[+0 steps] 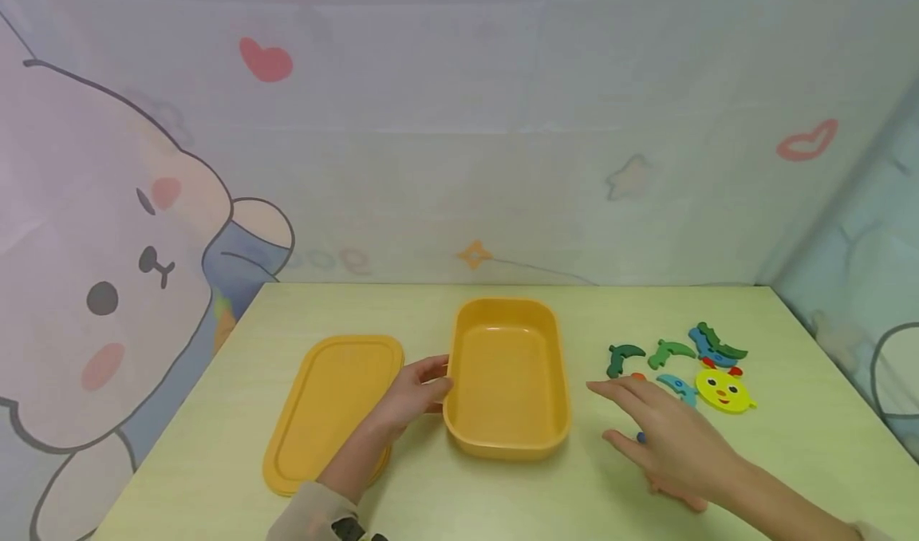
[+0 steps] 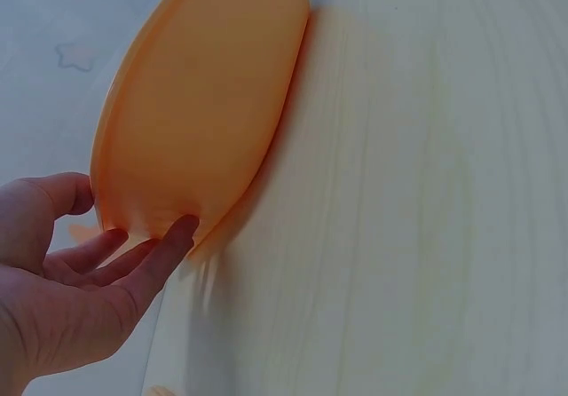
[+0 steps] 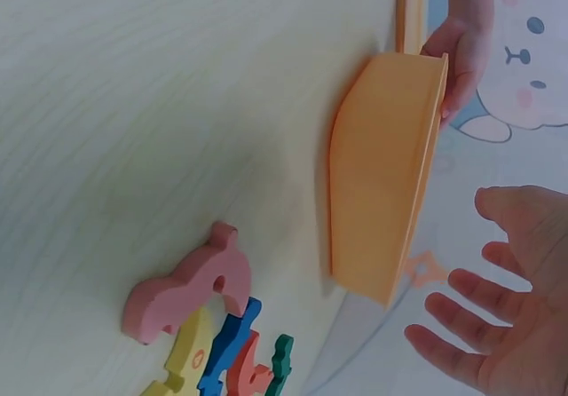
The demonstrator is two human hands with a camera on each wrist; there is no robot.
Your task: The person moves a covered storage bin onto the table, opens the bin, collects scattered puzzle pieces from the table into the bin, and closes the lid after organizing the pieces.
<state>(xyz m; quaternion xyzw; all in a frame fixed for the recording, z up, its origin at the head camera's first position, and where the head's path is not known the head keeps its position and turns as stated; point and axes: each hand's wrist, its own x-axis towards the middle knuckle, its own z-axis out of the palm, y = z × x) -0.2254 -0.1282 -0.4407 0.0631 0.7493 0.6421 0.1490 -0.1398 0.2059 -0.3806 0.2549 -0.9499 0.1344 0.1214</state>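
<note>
My left hand point(image 1: 418, 389) is at the left side of a deep orange-yellow plastic box point(image 1: 506, 449). In the left wrist view its fingertips rest against the box's outer wall point(image 2: 200, 103), the thumb at the rim. To the right of the box, my right hand point(image 1: 671, 437) hovers with fingers spread and nothing in them. Beneath and beyond it lie flat toy pieces: a yellow smiling face point(image 1: 723, 390), a dark green piece point(image 1: 623, 357), a green one point(image 1: 671, 352) and a light blue one point(image 1: 678, 388). A pink piece point(image 3: 191, 285) is partly hidden by this hand in the head view.
A flat orange-yellow lid point(image 1: 333, 405) lies left of the box, partly under my left forearm. Overlapping blue and green pieces point(image 1: 718, 348) lie at the far right. Behind the pale wooden table point(image 1: 424, 309) hangs a printed cloth point(image 1: 459, 126).
</note>
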